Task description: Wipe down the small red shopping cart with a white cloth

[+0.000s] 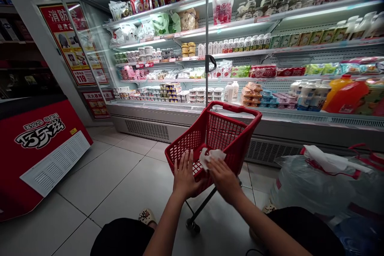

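A red plastic shopping cart (228,128) with lattice sides stands on the floor in front of me. My left hand (185,174) lies against the near side of its basket, fingers spread and pointing up, with nothing in it. My right hand (222,176) is just to the right, its fingers on a crumpled white cloth or tissue (216,154) at the near rim. The cloth partly hides the rim there. The tips of the right fingers are covered in part by the cloth.
Behind the cart runs a long refrigerated display (186,118) full of packaged goods. A red freezer (39,160) stands at the left. Large plastic-wrapped water bottles (312,188) are at the right, near my knee. A metal pole (207,40) rises behind the cart.
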Available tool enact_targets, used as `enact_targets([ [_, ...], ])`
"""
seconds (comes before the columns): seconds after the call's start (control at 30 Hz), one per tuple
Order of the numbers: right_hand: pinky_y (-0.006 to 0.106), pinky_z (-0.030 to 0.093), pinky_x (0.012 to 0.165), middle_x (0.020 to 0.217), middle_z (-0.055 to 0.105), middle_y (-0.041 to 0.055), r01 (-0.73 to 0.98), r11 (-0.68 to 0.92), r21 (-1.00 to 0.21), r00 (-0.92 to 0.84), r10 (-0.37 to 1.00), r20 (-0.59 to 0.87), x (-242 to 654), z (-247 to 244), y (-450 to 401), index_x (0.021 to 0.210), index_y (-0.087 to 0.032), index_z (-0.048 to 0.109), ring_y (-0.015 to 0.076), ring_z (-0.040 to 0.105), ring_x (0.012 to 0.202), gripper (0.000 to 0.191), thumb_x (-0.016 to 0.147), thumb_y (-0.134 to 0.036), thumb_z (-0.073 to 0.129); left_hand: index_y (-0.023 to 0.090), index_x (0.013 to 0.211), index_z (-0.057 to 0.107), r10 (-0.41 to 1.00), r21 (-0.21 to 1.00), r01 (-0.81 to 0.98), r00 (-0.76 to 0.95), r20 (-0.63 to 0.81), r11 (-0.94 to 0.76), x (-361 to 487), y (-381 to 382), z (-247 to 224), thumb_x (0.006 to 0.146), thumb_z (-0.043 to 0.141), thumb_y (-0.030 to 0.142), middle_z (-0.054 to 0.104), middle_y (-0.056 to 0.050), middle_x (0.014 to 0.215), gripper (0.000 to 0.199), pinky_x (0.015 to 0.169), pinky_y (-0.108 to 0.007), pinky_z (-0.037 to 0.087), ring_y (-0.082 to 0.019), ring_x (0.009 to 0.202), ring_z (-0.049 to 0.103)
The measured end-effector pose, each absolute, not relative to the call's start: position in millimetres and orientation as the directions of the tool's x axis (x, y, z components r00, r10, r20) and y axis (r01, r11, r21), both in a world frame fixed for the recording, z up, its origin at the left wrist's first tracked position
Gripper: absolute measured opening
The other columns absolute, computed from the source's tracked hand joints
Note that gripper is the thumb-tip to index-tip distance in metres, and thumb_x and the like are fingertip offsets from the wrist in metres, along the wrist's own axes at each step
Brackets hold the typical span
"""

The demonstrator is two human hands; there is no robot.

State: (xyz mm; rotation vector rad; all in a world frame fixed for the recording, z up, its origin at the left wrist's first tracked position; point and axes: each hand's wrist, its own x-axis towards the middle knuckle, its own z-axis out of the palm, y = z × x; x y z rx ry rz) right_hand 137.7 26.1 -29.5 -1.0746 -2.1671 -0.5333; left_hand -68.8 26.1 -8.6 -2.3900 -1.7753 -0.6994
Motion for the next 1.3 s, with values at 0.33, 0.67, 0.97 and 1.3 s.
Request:
enact_targets([
  [0.33, 0.05, 0.018, 0.131, 0.147, 0.063, 0.0072, 0.813, 0.569, 0.124, -0.485, 0.542, 0.686, 192, -10, 69, 0.158, -0.024, 0.044, 0.02, 0.059, 0.136, 0.054, 0.105, -0.016, 0.039, 0.023, 0.166, -0.01, 0.887, 0.191, 0.917, 0.26, 0.381, -0.351, -79, 27, -7, 0.08, 0.074, 0.061, 0.013, -0.015, 0.175, 0.126, 0.128, -0.059, 0.014, -0.033, 0.162, 0.013],
  [0.67, 0.047, 0.033, 0.125, 0.149, 0.061, 0.0073, 0.867, 0.499, -0.011, -0.325, 0.581, 0.747, 182, -19, 64, 0.154, -0.02, 0.051, 0.0228, 0.05, 0.144, 0.048, 0.109, -0.025, 0.036, 0.026, 0.167, -0.008, 0.865, 0.14, 0.919, 0.283, 0.414, -0.368, -95, 41, -12, 0.083, 0.068, 0.071, 0.014, -0.014, 0.175, 0.123, 0.128, -0.06, 0.011, -0.034, 0.161, 0.016],
  [0.97, 0.045, 0.034, 0.126, 0.152, 0.058, 0.0059, 0.755, 0.656, -0.004, -0.464, 0.539, 0.703, 94, -21, 18, 0.154, -0.02, 0.051, 0.0211, 0.047, 0.147, 0.049, 0.105, -0.018, 0.043, 0.025, 0.167, -0.002, 0.855, 0.173, 0.922, 0.236, 0.461, -0.347, -119, 45, -14, 0.085, 0.072, 0.041, 0.013, -0.015, 0.175, 0.112, 0.127, -0.054, 0.024, -0.033, 0.161, 0.017],
  [1.3, 0.045, 0.022, 0.13, 0.154, 0.056, 0.004, 0.735, 0.673, 0.084, -0.548, 0.517, 0.658, 144, -9, 31, 0.16, -0.023, 0.041, 0.0182, 0.049, 0.145, 0.055, 0.106, -0.015, 0.04, 0.025, 0.167, -0.008, 0.853, 0.124, 0.92, 0.285, 0.437, -0.371, -136, 42, -4, 0.086, 0.071, 0.052, 0.015, -0.015, 0.175, 0.116, 0.128, -0.056, 0.02, -0.033, 0.161, 0.017],
])
